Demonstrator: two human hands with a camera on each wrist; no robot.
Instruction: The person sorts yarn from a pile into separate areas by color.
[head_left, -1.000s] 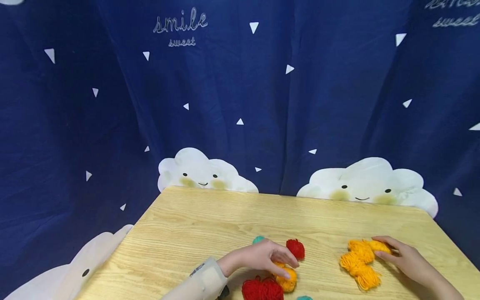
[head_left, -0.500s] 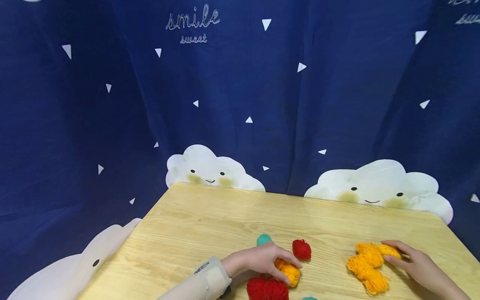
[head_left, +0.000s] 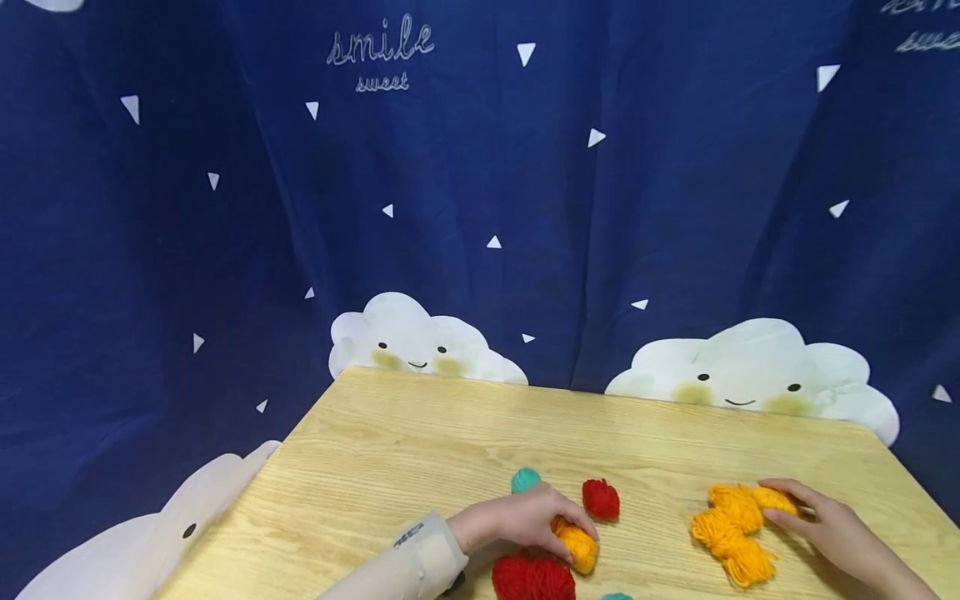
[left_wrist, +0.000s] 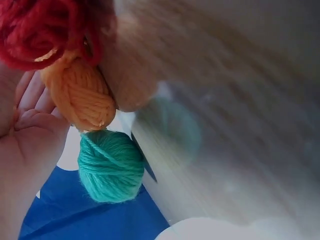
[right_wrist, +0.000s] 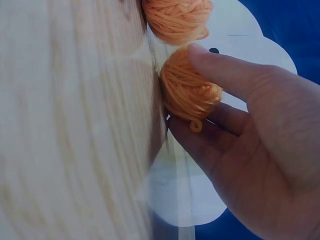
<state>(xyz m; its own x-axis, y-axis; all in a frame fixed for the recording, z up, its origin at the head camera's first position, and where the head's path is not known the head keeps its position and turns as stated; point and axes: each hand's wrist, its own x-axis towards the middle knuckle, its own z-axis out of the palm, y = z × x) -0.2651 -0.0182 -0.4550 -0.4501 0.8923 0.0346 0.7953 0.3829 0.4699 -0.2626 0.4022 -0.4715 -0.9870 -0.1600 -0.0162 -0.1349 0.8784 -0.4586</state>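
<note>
My left hand (head_left: 557, 528) curls over a small orange yarn ball (head_left: 581, 547) on the wooden table (head_left: 420, 442). The left wrist view shows that orange ball (left_wrist: 80, 95) against my fingers (left_wrist: 31, 100), with a teal ball (left_wrist: 111, 166) just behind it and red yarn (left_wrist: 40, 27) in front. My right hand (head_left: 780, 510) pinches another orange ball (head_left: 772, 500) at the edge of an orange yarn cluster (head_left: 726, 533). In the right wrist view my thumb and fingers (right_wrist: 225, 75) grip this ball (right_wrist: 189, 91), with a second orange ball (right_wrist: 177, 17) beyond.
A red yarn ball (head_left: 601, 498) and a teal ball (head_left: 525, 480) lie just past my left hand. A red yarn bundle (head_left: 532, 578) and another teal ball (head_left: 617, 597) sit at the near edge. A navy cloud-print curtain (head_left: 480, 208) hangs behind the table.
The head view has shifted slightly. Both hands stay on their orange yarn balls in about the same places.
</note>
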